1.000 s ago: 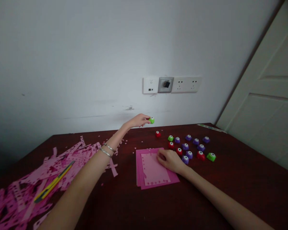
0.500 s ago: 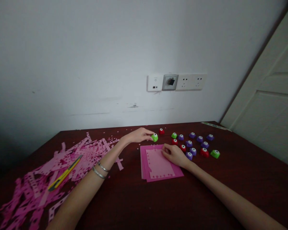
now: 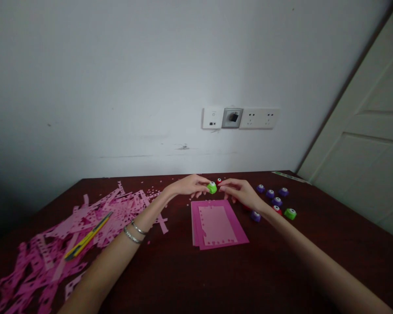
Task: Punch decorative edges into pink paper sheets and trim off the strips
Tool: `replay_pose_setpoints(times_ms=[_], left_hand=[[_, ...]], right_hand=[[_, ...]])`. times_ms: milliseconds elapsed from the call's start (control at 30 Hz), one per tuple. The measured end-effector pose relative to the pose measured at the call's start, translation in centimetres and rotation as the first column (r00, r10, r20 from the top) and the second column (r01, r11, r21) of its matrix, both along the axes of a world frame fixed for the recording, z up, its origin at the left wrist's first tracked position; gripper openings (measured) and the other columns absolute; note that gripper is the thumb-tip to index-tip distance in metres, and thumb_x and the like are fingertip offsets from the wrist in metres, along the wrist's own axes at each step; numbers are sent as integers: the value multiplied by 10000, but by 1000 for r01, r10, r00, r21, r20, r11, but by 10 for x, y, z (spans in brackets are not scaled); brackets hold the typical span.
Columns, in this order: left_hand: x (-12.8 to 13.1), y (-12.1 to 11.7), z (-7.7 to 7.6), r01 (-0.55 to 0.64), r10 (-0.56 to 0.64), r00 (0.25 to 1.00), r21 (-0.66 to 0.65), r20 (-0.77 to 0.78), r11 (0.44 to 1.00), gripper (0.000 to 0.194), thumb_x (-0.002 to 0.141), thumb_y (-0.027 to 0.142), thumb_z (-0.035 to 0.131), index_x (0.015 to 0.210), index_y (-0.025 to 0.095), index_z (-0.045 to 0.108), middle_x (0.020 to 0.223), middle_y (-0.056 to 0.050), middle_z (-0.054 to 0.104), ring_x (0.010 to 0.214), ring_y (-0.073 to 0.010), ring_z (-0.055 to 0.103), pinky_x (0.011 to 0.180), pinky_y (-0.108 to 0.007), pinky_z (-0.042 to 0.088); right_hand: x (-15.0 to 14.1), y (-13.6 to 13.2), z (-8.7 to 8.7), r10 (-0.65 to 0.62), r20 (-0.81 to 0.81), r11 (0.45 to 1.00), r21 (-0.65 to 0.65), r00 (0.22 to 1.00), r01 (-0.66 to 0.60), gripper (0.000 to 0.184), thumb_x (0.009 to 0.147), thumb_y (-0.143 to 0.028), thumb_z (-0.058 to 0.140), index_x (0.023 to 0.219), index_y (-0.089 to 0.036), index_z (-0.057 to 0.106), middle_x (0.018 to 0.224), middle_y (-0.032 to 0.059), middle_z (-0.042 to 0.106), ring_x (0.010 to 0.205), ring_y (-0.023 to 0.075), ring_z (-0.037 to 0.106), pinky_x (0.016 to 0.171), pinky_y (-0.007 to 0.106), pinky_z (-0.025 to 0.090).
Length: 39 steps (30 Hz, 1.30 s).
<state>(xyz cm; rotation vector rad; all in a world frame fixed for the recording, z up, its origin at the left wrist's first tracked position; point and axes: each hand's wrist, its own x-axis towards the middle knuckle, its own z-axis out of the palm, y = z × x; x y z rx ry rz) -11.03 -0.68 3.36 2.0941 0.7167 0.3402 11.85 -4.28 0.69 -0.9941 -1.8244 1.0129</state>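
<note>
My left hand (image 3: 193,186) pinches a green paper punch (image 3: 212,187) with a white button top, held above the back edge of the paper. Just right of it is my right hand (image 3: 239,192), fingers apart and pointing at the punch, with a small gap between. Below both hands lies a stack of pink paper sheets (image 3: 242,237). On its top, a paler pink sheet (image 3: 218,224) has small shapes along its left and bottom edges. A red punch (image 3: 219,180) stands behind the hands, partly hidden.
Several purple punches (image 3: 277,201) and another green punch (image 3: 290,213) stand at the right; my right arm hides some. Pink paper scraps (image 3: 118,213) cover the left side, with a yellow utility knife (image 3: 89,235) on them. A wall with sockets (image 3: 258,118) rises behind.
My right hand has lifted off the paper's top right part and moved up and back, close to the green punch. My left hand still holds the punch in about the same place.
</note>
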Motion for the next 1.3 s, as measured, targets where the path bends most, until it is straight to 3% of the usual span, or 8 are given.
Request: replay_pose_setpoints(times_ms=[133,400,567,667,900,1033,1300], left_hand=[[2,-2,0,1,2,999,-50,52,999,332,830,348,505,1086,142,555,589,18,559,469,-79,507,466,-216,384],[4,-8,6,25,-15,990,-70,142,997,294,805,259,548,1067,130,586,598,18,558,552,-79,514,583,-248,419],[5,-6,2,20,23,969,-172,246,985,434,742,228,620,1151,137,506,750,-22,616,617,-110,579,624,-301,462],[5,-5,-1,17,49,954,-217,295,976,419,724,238,643,1098,129,489,816,-60,633,673,-149,621,625,-328,492],[8,-2,-4,-118,165,936,-165,309,979,243,727,277,643,872,96,572,717,-73,656,625,-145,634,608,-317,512],[10,-1,-7,-177,206,933,-122,295,977,255,729,296,636,874,87,620,690,-80,661,617,-157,639,593,-319,515],[9,-9,-6,-173,196,968,-150,155,973,327,688,315,660,950,119,659,796,-105,682,724,-184,645,625,-320,514]], right_hand=[[-6,4,8,41,-64,998,-52,997,-44,309,710,-389,652,914,-158,638,692,43,663,617,145,625,424,199,440],[-10,4,6,112,-147,986,-106,983,-128,281,666,-358,694,860,-159,649,764,58,686,674,170,654,411,204,491],[-9,4,6,151,-161,972,-157,975,-176,339,662,-343,708,946,-164,655,777,55,685,718,183,653,404,201,496],[-9,3,7,167,-131,967,-174,977,-188,372,667,-349,703,986,-163,658,779,59,683,740,189,649,418,208,501],[-8,4,8,126,-122,970,-193,985,-148,387,643,-332,717,978,-160,625,791,69,681,743,204,651,410,221,506],[-9,4,7,105,-108,972,-201,989,-125,380,623,-339,725,943,-163,621,833,77,683,781,223,651,419,235,515],[-11,8,-3,82,32,996,-41,996,-81,293,648,-343,698,862,-145,669,791,55,690,740,179,636,660,319,524]])
